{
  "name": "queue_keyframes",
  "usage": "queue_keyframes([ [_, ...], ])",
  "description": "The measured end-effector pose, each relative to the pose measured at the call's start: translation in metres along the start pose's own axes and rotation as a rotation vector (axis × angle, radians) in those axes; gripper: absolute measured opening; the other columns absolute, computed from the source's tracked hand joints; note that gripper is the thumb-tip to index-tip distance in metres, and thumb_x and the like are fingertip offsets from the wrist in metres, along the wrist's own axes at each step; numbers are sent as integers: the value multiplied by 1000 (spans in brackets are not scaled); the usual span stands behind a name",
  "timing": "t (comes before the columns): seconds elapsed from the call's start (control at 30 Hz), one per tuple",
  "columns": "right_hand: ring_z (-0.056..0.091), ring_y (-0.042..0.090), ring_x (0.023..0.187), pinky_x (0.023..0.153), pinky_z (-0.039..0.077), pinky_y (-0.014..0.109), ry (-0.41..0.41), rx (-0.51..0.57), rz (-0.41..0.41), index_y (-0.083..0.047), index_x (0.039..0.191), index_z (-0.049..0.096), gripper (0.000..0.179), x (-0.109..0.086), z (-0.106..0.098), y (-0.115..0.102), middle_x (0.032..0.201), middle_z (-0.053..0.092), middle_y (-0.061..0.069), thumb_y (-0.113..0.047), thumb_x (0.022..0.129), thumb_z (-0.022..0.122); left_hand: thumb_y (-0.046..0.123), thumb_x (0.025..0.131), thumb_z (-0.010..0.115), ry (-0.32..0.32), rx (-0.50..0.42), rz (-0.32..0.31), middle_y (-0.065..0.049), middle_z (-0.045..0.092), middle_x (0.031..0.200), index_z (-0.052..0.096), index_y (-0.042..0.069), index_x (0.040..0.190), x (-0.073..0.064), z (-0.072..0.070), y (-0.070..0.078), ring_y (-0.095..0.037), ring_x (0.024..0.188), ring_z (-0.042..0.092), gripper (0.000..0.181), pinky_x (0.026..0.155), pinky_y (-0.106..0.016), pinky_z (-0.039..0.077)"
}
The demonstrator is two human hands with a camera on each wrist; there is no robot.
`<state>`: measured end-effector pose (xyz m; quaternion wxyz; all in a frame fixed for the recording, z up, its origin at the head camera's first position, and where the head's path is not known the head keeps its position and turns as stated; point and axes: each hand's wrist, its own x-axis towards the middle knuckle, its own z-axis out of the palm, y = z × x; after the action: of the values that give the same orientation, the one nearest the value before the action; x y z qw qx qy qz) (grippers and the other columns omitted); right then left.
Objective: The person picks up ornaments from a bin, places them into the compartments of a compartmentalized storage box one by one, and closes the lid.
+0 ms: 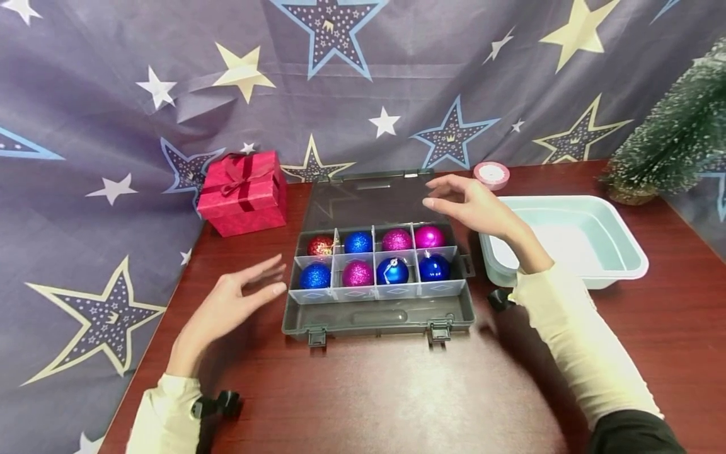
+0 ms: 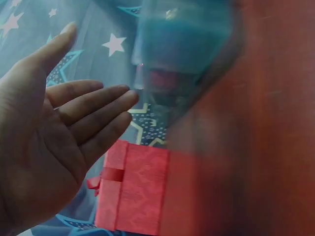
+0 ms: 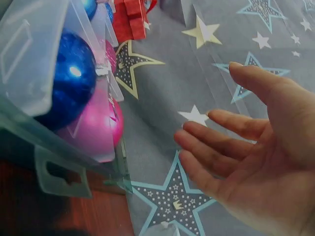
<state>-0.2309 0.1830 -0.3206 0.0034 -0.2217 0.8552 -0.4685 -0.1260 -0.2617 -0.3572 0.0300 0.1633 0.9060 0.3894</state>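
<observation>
A dark translucent storage box (image 1: 380, 315) lies on the table with its lid (image 1: 363, 202) laid back. Its divided compartments hold Christmas balls in two rows: a red glitter ball (image 1: 321, 245), blue glitter balls (image 1: 314, 275), pink glitter balls (image 1: 358, 273), a glossy magenta ball (image 1: 429, 236) and glossy blue balls (image 1: 434, 267). Left of the box, my left hand (image 1: 227, 306) hovers with fingers extended, holding nothing. Over the lid's right side hangs my right hand (image 1: 479, 208), fingers relaxed and bare. In the right wrist view a glossy blue ball (image 3: 74, 78) shows close up beside the hand.
A red gift box (image 1: 244, 202) with a ribbon stands at the back left. To the right is a pale green basin (image 1: 635, 265). Behind it sit a pink ribbon roll (image 1: 491, 175) and a small frosted Christmas tree (image 1: 669, 132). A star-patterned cloth (image 1: 340, 120) hangs behind the table.
</observation>
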Motion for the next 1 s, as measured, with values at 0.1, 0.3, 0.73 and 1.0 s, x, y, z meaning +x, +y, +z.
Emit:
queue_keyframes([
  [0.1,64,33,115,101,50,37,19,13,56,4,139,58,48,5,-3,3,125,67,23,-23,101,70,30,105,65,36,-26,16,-12,62,143,50,9,155,20,-10,4,-25,133,57,56,102,-9,37],
  [0.3,41,36,142,118,30,53,6,117,204,1,157,36,67,16,-5,12,155,44,24,-42,108,52,31,115,35,19,-218,18,-25,43,156,34,-3,159,64,-19,10,-37,145,41,56,119,-34,30],
  [0.73,1,46,154,124,4,55,-40,443,390,-2,165,-2,92,40,3,24,169,2,28,-67,104,19,77,99,14,-55,-790,-229,-18,1,172,-2,5,166,126,-18,5,-32,157,-1,99,125,-42,-3],
  [1.0,-4,40,155,124,0,51,-71,598,441,2,162,-12,100,51,11,31,169,-5,26,-74,99,7,83,94,9,-102,-872,-335,-14,-8,172,-12,9,164,145,-8,-3,-30,157,-10,105,123,-44,-9],
])
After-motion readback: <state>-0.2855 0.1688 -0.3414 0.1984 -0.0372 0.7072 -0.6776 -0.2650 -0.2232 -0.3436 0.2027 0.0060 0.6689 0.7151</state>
